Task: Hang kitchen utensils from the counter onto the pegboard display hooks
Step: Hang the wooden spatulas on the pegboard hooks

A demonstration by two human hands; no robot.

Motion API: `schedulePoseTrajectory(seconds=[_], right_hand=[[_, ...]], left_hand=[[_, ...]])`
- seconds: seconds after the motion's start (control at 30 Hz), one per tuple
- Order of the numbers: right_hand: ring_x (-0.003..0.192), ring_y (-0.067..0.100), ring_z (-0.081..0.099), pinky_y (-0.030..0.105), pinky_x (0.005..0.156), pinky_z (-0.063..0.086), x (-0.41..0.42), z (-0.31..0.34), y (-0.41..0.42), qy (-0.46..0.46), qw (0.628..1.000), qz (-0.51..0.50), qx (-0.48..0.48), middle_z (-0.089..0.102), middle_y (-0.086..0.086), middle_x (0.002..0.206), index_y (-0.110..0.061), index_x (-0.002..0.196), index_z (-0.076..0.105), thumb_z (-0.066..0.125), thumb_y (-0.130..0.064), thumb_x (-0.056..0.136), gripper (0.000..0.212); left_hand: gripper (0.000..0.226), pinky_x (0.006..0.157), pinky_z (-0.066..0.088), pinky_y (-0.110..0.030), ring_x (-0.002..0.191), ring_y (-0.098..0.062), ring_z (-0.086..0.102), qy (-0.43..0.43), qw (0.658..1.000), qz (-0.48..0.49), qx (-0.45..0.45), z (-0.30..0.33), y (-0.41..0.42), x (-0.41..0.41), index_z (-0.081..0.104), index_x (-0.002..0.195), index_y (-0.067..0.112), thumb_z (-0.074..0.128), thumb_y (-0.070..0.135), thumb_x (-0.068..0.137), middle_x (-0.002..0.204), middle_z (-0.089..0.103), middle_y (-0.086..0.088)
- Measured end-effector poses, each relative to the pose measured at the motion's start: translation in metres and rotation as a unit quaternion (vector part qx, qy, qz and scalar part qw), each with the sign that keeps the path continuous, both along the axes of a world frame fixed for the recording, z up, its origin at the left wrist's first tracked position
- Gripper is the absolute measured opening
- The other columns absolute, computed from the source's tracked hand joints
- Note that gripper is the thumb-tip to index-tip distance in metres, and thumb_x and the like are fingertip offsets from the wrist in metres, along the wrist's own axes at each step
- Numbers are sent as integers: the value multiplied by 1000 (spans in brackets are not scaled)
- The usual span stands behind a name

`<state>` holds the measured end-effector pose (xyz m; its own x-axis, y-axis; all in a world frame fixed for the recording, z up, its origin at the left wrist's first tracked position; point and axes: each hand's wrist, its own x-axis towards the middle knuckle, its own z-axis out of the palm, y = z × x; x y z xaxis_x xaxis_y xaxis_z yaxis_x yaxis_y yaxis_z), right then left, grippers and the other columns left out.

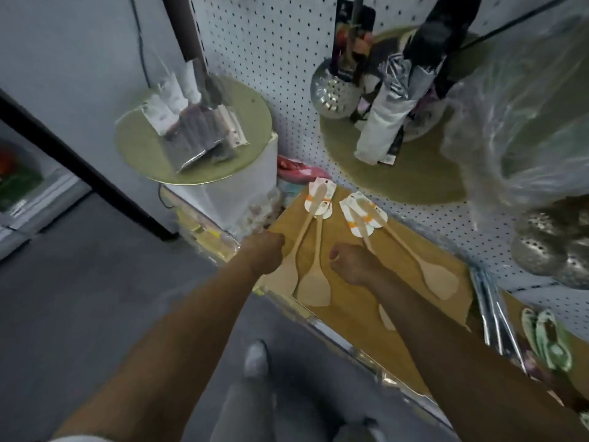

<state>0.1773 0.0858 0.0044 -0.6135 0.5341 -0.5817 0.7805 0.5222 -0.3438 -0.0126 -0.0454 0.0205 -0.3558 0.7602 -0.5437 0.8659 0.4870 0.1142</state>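
Several wooden spatulas with white and orange tag cards lie on the wooden counter (pixel 353 317) below the white pegboard (pixel 280 52). Two of them (pixel 314 288) lie side by side at the left, and one spatula (pixel 439 279) lies at the right. My right hand (pixel 350 264) is curled round the handle of a further wooden spatula (pixel 361 226), whose blade tip shows under my forearm. My left hand (pixel 266 253) is a closed fist at the counter's left edge, just beside the leftmost spatula's handle and apart from it.
A steel skimmer (pixel 334 94) and packaged items hang on the pegboard above. More skimmers (pixel 541 250) hang at the right, near a clear plastic bag (pixel 526 106). A round green board (pixel 191 138) with packets sits at the left. Metal utensils (pixel 492 311) and green items (pixel 548 339) lie on the counter's right.
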Motion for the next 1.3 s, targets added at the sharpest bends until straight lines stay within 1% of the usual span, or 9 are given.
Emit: schedulePoseTrajectory(seconds=[0.2,0.3,0.4,0.53,0.63,0.73,0.9,1.13,1.3], right_hand=[[117,29,57,38,93,50,-23,-95,-28,-60,995,-77,-3,57,10,129,-15,133,48,48,-44,100,44],[116,30,60,42,94,52,-32,-136,-33,-64,987,-143,47,59,10,127,-17,132,47,45,-54,99,50],[114,28,63,41,93,53,-44,-157,-29,-50,977,-179,103,62,7,123,-18,128,52,49,-58,95,52],[118,28,62,39,96,53,-56,-168,-22,-67,974,-200,86,63,8,126,-16,127,56,54,-51,97,46],[108,27,67,39,90,56,-52,-161,-22,-19,968,-251,7,70,6,116,-20,118,66,64,-49,90,41],[108,28,66,35,89,53,-42,-138,-27,38,957,-278,-70,71,6,115,-16,118,68,64,-35,94,31],[96,25,63,37,86,52,-16,-96,-46,57,943,-298,-137,66,5,100,-9,104,66,61,-21,97,15],[86,21,58,31,68,44,55,-32,-91,136,944,-282,-107,63,5,95,-13,111,59,62,-18,97,15],[80,25,59,36,73,49,163,3,-137,154,951,-263,-49,56,-3,78,-12,111,57,61,-18,96,16]], left_hand=[[30,94,53,-41,114,-30,63,-49,998,-38,-10,-80,29,-14,55,128,20,48,26,99,125,64,-6],[30,93,53,-40,116,-29,64,-24,998,-53,-31,-118,47,2,55,129,15,55,24,100,125,64,-7],[34,97,54,-44,119,-32,62,-18,1000,-15,-20,-148,65,10,49,134,9,51,20,102,127,61,-12],[21,92,56,-39,108,-27,67,-79,990,104,47,-164,69,2,61,118,16,53,21,99,116,68,-4],[14,88,55,-37,99,-26,67,-185,966,164,76,-156,54,-6,69,94,23,56,25,95,103,72,-3],[18,82,52,-34,87,-23,63,-264,938,198,106,-146,35,-14,56,75,25,66,20,89,87,67,0],[23,76,50,-39,78,-23,61,-261,915,253,176,-118,-11,-8,56,81,12,77,18,82,81,65,-6],[31,77,55,-40,82,-22,66,-244,901,267,240,-59,-74,59,49,80,34,74,17,83,79,65,7],[27,78,57,-43,76,-18,63,-252,880,272,297,-24,-114,162,60,91,31,74,11,81,74,63,10]])
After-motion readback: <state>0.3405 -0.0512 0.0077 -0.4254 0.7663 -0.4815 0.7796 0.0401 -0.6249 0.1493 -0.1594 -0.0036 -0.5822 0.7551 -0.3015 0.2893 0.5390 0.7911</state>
